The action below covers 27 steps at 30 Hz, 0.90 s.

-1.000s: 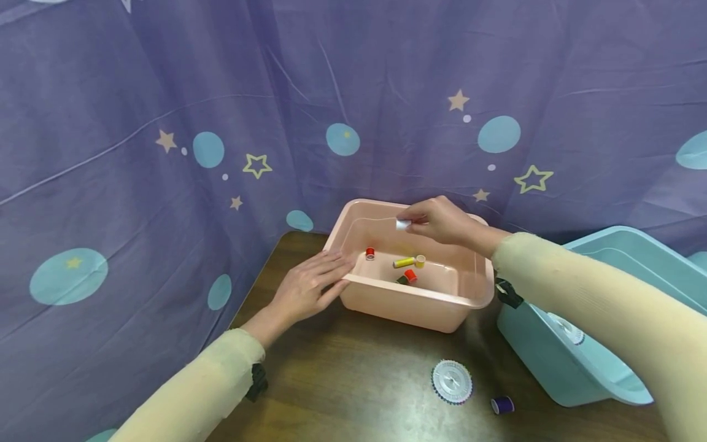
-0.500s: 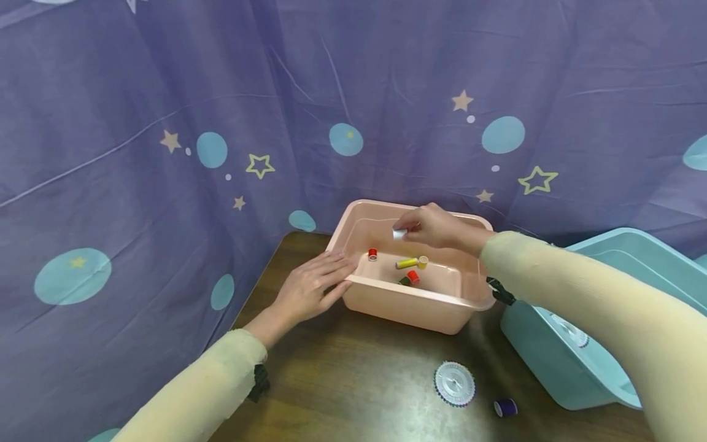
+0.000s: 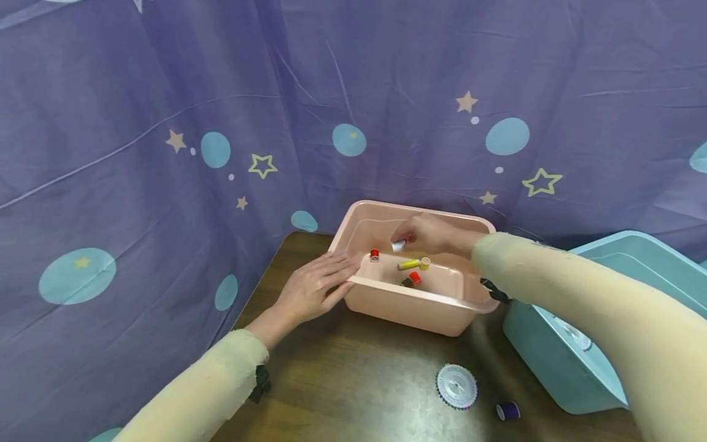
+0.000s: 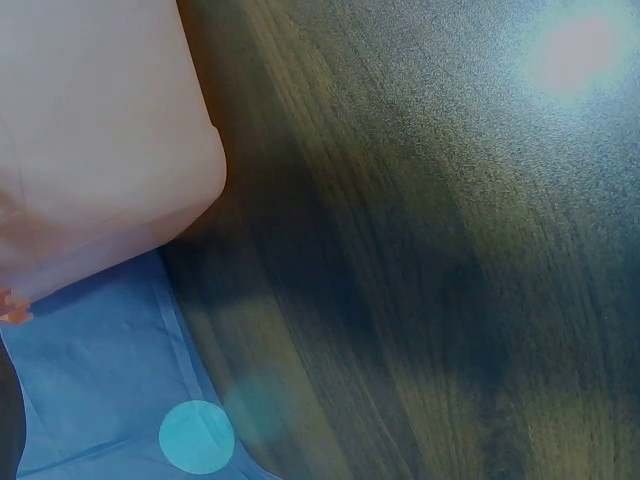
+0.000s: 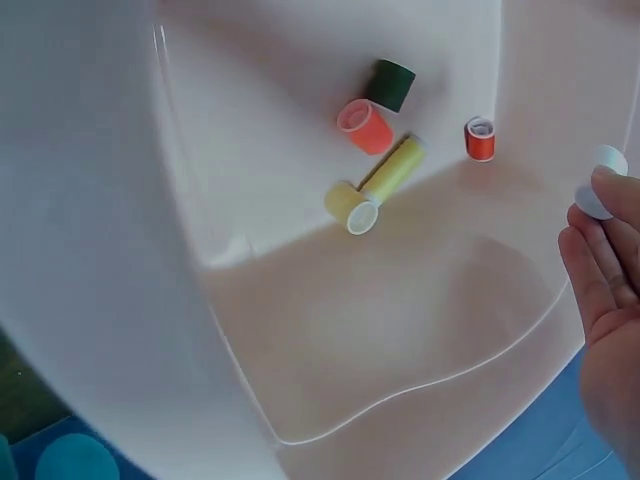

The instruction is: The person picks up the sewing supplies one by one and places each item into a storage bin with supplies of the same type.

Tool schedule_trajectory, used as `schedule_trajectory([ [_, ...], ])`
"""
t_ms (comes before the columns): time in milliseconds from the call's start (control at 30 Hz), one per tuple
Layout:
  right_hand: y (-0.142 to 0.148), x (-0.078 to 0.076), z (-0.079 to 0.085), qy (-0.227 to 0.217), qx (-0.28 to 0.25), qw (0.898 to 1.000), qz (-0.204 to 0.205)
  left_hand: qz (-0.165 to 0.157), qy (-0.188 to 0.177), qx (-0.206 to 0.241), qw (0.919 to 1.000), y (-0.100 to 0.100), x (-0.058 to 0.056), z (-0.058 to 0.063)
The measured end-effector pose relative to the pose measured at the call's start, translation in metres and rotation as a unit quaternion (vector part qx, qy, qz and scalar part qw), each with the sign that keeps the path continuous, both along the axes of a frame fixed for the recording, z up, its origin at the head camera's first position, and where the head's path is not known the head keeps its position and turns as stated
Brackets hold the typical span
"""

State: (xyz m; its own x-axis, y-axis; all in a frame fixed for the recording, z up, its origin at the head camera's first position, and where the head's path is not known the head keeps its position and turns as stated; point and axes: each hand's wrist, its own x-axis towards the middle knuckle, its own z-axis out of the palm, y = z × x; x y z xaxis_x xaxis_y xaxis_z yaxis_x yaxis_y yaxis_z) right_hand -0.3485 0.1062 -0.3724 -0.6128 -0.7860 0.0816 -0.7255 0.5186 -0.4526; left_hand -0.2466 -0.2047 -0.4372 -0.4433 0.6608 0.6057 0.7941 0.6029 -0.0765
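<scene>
One small, matte-looking white spool (image 3: 398, 246) is showing mid-frame, head view; right hand (image 3: 428, 234) is pinching it over pink bin (image 3: 409, 317); left hand (image 3: 313, 287) is resting straight-fingered on the rim.

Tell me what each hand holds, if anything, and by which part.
The right hand pinches a white cylindrical spool around the middle of its side. The left hand holds nothing; it rests on the rim of the pink plastic bin.
</scene>
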Motion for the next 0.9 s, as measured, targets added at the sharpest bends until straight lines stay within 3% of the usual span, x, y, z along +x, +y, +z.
schedule_trajectory([
  [167,-0.001,-0.0017,-0.0047,0.026,0.011,0.999,0.032,-0.009,0.016,0.003,0.9998,0.0008,-0.0002,-0.0011],
  [300,-0.0004,-0.0013,-0.0076,0.052,0.015,0.997,0.058,-0.008,0.008,0.001,0.9999,0.0017,0.0003,-0.001],
  [533,0.0023,-0.0007,-0.0094,0.08,0.052,0.993,0.066,-0.011,0.003,-0.002,0.9999,0.0037,-0.0006,-0.0013],
  [667,0.0031,-0.0012,-0.0076,0.075,0.077,0.993,0.056,-0.014,0.009,0.0,0.9999,0.0031,-0.0008,-0.0009],
  [900,-0.0007,-0.0006,0.0,0.03,0.111,0.993,0.024,-0.012,0.012,0.003,0.9999,-0.0006,-0.0006,-0.0006],
])
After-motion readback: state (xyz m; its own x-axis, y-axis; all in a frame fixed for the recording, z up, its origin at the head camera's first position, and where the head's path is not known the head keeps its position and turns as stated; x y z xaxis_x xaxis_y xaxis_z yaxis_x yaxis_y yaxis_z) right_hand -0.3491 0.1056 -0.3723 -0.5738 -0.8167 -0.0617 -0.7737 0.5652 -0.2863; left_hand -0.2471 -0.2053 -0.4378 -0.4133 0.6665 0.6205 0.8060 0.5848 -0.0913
